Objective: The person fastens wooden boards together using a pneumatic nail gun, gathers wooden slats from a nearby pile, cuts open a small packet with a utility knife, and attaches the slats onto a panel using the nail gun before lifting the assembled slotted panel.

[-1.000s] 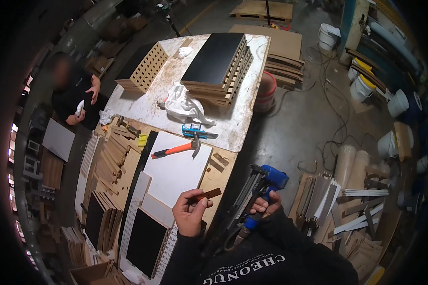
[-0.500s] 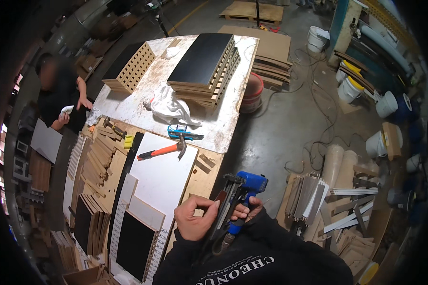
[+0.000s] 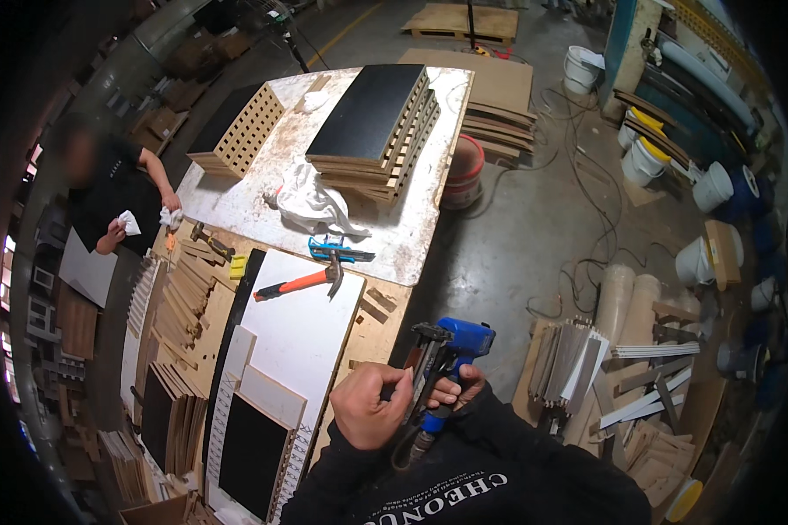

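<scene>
My right hand [image 3: 458, 387] is wrapped round the handle of a blue and black nail gun [image 3: 469, 338], held upright in front of my chest. My left hand [image 3: 368, 407] is closed, thumb and forefinger pinched together against the gun's long black magazine. A narrow reddish-brown strip [image 3: 413, 358] shows just beyond those fingertips; whether they grip it I cannot tell. To the left, a claw hammer [image 3: 298, 283] with an orange and black handle rests on a white board [image 3: 311, 319]. A blue utility knife [image 3: 346, 254] lies touching its head.
Black-topped slotted panels [image 3: 368, 114] are stacked on the white table [image 3: 411, 249], beside a crumpled white cloth [image 3: 311, 206]. A person [image 3: 114, 188] stands across the bench, holding white cloths. Bundled strips and offcuts [image 3: 573, 367] lie right; hoses [image 3: 578, 175] cross the floor.
My left hand has rolled so that its back shows more, and its pinch stays at the magazine. Across the bench, the person's hands have shifted, one now on a cloth at the table edge.
</scene>
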Motion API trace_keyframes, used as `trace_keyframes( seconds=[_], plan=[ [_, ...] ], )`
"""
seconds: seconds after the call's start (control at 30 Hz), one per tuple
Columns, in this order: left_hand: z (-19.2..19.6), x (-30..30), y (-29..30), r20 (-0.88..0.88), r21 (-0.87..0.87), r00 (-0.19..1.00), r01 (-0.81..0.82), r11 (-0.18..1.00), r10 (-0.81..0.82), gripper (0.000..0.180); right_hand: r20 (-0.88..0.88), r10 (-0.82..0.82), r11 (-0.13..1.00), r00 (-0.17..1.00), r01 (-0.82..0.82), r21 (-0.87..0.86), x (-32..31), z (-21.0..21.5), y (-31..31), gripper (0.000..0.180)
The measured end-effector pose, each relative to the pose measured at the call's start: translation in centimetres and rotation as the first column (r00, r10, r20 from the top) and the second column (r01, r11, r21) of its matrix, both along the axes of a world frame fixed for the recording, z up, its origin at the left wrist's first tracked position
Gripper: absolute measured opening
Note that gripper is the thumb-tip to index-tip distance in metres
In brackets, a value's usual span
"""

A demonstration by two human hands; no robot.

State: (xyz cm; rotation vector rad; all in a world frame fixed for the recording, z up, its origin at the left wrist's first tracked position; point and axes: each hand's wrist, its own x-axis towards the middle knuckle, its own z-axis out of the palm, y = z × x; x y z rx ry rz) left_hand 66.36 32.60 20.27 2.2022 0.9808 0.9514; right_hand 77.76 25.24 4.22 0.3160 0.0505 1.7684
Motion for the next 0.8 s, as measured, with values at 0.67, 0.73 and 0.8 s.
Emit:
trace_keyframes(
  seconds=[0.67,0.73,0.8],
  plan=[
    [2.3,-0.2,-0.7,-0.226,0.056,0.973,0.059,0.997,-0.045,0.025,0.043,0.044,0.999,0.998,-0.045,0.021,-0.1,-0.1,-0.8,0.036],
    [1.7,-0.5,-0.7,-0.171,0.09,0.983,0.079,0.993,-0.063,0.026,0.046,0.043,0.999,0.998,-0.044,0.018,-0.2,0.3,-0.8,0.036],
    [0.6,-0.6,-0.9,-0.14,0.095,0.988,0.075,0.993,-0.062,0.027,0.056,0.044,0.999,0.997,-0.045,0.02,-0.3,0.7,-0.7,0.036]
  ],
)
